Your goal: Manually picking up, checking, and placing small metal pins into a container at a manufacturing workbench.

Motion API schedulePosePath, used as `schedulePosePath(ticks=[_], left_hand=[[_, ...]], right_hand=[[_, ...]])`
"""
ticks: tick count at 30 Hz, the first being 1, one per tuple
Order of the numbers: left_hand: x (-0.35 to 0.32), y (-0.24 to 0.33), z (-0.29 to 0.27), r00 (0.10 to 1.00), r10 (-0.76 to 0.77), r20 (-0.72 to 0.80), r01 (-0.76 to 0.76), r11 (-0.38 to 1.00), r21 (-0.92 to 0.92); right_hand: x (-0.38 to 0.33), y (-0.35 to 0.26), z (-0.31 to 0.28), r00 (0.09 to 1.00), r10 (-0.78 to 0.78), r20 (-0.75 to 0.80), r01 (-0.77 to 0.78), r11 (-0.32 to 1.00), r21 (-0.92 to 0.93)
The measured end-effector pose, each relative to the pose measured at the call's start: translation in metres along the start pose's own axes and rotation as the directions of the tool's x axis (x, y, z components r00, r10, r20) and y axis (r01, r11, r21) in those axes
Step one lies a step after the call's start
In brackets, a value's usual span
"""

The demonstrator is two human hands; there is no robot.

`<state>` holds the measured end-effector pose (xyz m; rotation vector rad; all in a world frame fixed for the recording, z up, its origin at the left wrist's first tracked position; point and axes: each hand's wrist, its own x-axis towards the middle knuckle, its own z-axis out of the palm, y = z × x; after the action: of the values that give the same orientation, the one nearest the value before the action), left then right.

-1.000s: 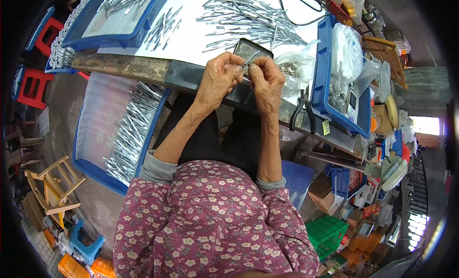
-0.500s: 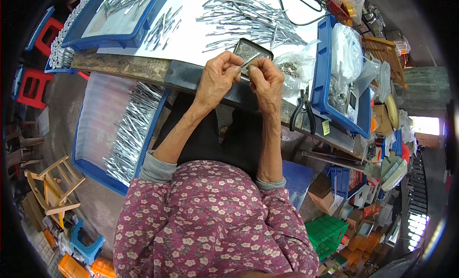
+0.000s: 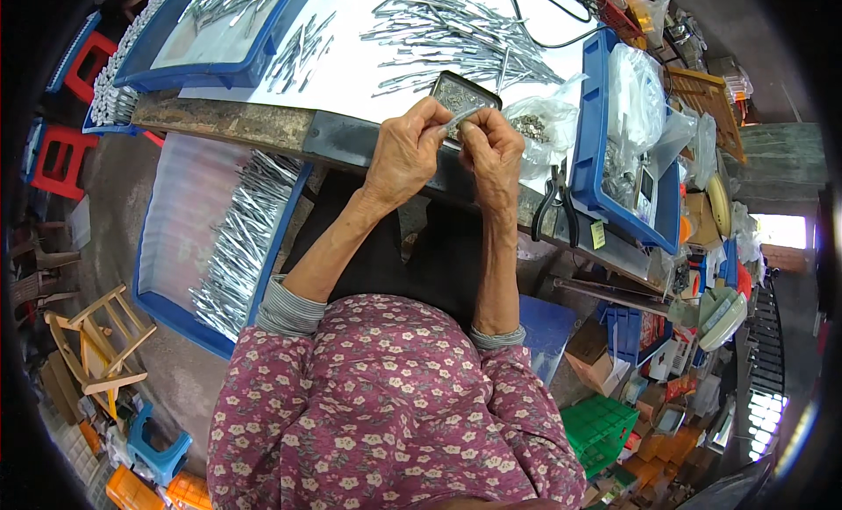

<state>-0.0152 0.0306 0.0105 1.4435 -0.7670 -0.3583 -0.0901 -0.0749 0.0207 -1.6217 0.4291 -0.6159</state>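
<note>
Between my two hands is a thin silvery metal rod (image 3: 457,121), held tilted above the table's near edge. My left hand (image 3: 405,152) pinches its lower left part between thumb and fingers. At the upper right end, the thumb and forefinger of my right hand (image 3: 492,152) press together; whatever small piece may lie under those fingertips is hidden. Just beyond the hands sits a dark shallow tray (image 3: 462,92) of tiny metal parts. Behind it a loose pile of similar rods (image 3: 456,36) covers white paper, and a smaller group of rods (image 3: 301,54) lies to its left.
Right of my hands are a plastic bag of small parts (image 3: 533,128), black-handled pliers (image 3: 556,207) at the edge, and a blue bin (image 3: 589,150) with clear bags. A blue tray of rods (image 3: 241,247) stands low at left; another blue tray (image 3: 254,69) is on the table.
My left hand has shifted slightly right and its fingers have closed along the rod. The rod is less steep and the hands are closer together.
</note>
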Motion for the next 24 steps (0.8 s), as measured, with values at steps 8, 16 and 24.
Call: schedulePosePath(ticks=[8, 16, 24], left_hand=[[0.001, 0.0, 0.006, 0.968, 0.241, -0.078, -0.217, 0.947, 0.236], [0.003, -0.007, 0.008, 0.945, 0.318, -0.081, -0.277, 0.905, 0.322], [0.004, -0.002, 0.002, 0.99, 0.122, -0.073, -0.117, 0.991, 0.072]], right_hand=[[0.001, 0.008, 0.003, 0.997, 0.079, 0.013, -0.08, 0.958, 0.276], [0.005, 0.013, 0.003, 0.993, 0.106, 0.06, -0.122, 0.878, 0.463], [0.003, 0.009, 0.005, 0.993, 0.114, 0.029, -0.117, 0.934, 0.338]])
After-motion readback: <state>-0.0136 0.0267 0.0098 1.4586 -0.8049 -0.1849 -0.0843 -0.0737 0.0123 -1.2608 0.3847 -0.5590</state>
